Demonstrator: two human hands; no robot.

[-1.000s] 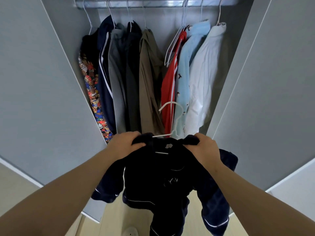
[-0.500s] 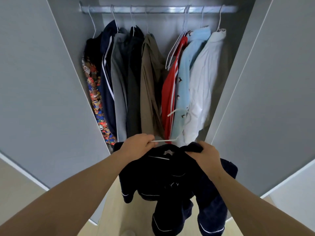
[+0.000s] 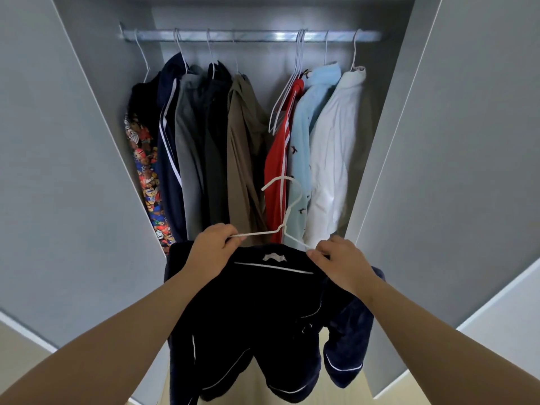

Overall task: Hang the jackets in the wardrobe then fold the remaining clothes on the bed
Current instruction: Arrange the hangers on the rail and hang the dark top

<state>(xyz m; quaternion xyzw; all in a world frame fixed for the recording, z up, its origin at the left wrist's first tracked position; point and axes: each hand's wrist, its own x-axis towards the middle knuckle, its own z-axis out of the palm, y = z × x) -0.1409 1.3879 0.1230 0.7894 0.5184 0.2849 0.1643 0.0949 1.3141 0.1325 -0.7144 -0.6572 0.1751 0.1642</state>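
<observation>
Person stood at the open wardrobe [image 3: 455, 171], both arms out, working a white wire hanger [image 3: 285, 220] into a dark navy jacket [image 3: 248, 311] with white piping. Jacket was in the air in front of the wardrobe opening, below the hung clothes, not yet on the rail [image 3: 251, 35].

Left hand [image 3: 213, 252] was closed on the hanger's left arm together with the jacket's left shoulder. Right hand [image 3: 342, 264] was pinched shut on the collar/right shoulder fabric at the hanger's right arm; whether it also held the wire itself couldn't be told, fingers covered it. Hook stood up and free between the hands, in front of the red jacket [image 3: 276, 182] and the light blue shirt [image 3: 306, 147].

Judged step: seating hanger in shoulders, hang comes next.

Risks from here:
- Hanger looked only partly seated, most of the wire showed above the collar. Lifting by the hook then could let one shoulder slide off, thick fabric, thin wire
- Sleeves and hem hung low and loose, could drag or snag on a door edge during the lift
- Free hook sat just beside the hung garments, could catch the red jacket or the empty hangers [image 3: 287, 95] bunched above it
- Rail had one open gap between the olive jacket [image 3: 242, 159] and the empty hangers, a miss either side would crowd or knock a neighbour
- Bed and remaining clothes weren't in view, fold step untouched as far as could be judged
</observation>
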